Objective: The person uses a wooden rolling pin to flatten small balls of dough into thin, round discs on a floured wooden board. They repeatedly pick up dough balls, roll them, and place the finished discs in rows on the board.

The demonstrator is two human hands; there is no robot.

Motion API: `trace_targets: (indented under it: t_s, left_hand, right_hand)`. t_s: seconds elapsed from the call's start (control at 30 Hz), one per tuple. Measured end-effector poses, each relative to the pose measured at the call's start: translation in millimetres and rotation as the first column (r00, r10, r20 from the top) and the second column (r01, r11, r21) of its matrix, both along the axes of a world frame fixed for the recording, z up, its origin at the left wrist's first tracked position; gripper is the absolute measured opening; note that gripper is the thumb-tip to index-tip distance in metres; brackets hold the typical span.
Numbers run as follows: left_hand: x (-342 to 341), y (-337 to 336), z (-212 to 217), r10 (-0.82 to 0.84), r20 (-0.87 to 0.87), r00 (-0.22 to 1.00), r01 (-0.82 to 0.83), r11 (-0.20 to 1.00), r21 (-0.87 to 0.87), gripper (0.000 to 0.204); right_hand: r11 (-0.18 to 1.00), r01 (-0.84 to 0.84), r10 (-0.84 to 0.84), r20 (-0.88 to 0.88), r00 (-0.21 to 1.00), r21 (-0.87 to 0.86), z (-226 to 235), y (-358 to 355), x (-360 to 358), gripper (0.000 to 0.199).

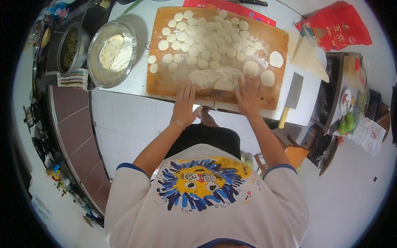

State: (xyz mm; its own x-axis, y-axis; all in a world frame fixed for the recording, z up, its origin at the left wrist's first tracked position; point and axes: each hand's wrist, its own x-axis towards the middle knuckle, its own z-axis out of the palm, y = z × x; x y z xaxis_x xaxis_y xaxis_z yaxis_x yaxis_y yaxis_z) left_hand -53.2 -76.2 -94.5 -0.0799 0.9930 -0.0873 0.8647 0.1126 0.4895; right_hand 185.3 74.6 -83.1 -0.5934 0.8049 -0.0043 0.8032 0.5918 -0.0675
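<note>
your left hand and right hand are flat, fingers extended and palms down, over the near side of the wooden board, with a dough round between them and small dough pieces farther back.

I am looking down on a white tabletop that carries a large wooden board. Directly on the board I see scattered flour, many small dough rounds and a few larger dough rounds toward its right. To my left of the board, near it, sits a metal bowl; to my right lies a cleaver, its yellow handle pointing toward the near edge. Beyond the cleaver I make out a beige sheet, paper or cloth, I cannot tell. A red package shows along the board's far edge, near a black-handled knife
</note>
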Motion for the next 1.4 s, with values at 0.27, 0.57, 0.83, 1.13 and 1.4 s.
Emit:
trace_targets:
  t_s: [0.27, 0.57, 0.83, 1.13, 1.4]
  left_hand:
    - [-9.5, 55.8, -6.8, 0.136, -0.124, 0.983, -0.126, 0.988, 0.09, 0.075]
    - [-26.2, 69.5, -5.8, 0.128, -0.093, 0.987, -0.108, 0.975, 0.193, 0.077]
    - [-12.0, -5.0, -6.6, 0.039, -0.067, 0.997, -0.034, 0.997, 0.066, 0.071]
    - [46.6, 46.8, -2.8, 0.075, -0.056, 0.996, -0.057, 0.961, 0.269, 0.061]
    - [50.3, 90.2, -32.1, -0.313, -0.112, 0.943, 0.326, 0.937, 0.125, 0.061]
  right_hand:
    - [0.996, 0.091, -0.088, -0.154, 0.984, 0.016, -16.1, 49.7, -22.0, 0.059]
    - [0.989, 0.127, -0.111, -0.187, 0.976, 0.075, -17.7, 62.1, -36.4, 0.06]
    - [0.994, -0.093, 0.081, -0.202, 0.976, -0.049, -9.4, -14.1, 13.1, 0.054]
    - [0.976, 0.002, -0.076, -0.335, 0.939, -0.218, -14.6, 11.5, 39.1, 0.035]
    - [0.974, 0.13, -0.203, -0.452, 0.869, -0.188, 4.6, 3.9, 56.0, 0.033]
